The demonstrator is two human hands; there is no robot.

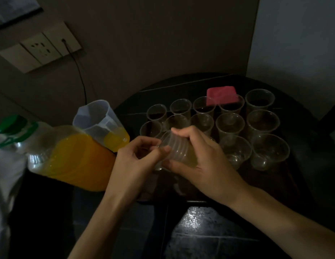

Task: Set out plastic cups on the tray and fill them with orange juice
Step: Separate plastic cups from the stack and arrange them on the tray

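Observation:
Several clear plastic cups (230, 126) stand upright and empty in rows on a dark tray (286, 176). Both hands hold a small stack of clear cups (177, 149) lying sideways above the tray's near left part. My right hand (198, 161) grips the stack from the right, fingers over its top and thumb beneath. My left hand (138, 157) pinches the stack's rim end. A large bottle of orange juice (77, 159) with a green cap stands to the left. Beside it a clear jug (101, 124) holds a little juice.
A pink sponge-like block (221, 94) lies at the back behind the cups. A wall socket (41, 47) with a black cable sits on the wall at left. Dark tiled floor (200, 232) shows below the table edge.

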